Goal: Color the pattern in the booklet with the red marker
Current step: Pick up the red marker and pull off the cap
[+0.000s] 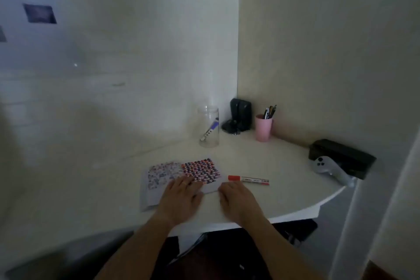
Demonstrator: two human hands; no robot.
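On the table (261, 161), the booklet (179, 177) lies open, my left hand (181, 195) flat on its near edge, holding nothing. Right hand (236, 200) rests empty just beside the booklet. Red marker (248, 179) lies capped, just beyond those fingers. Risks: cap left on, no ink; marker rolls away if nudged in reaching. Dim light, and the fine pattern (201, 170) looks already crowded, so strokes may stray. Loose page could shift under pressure.
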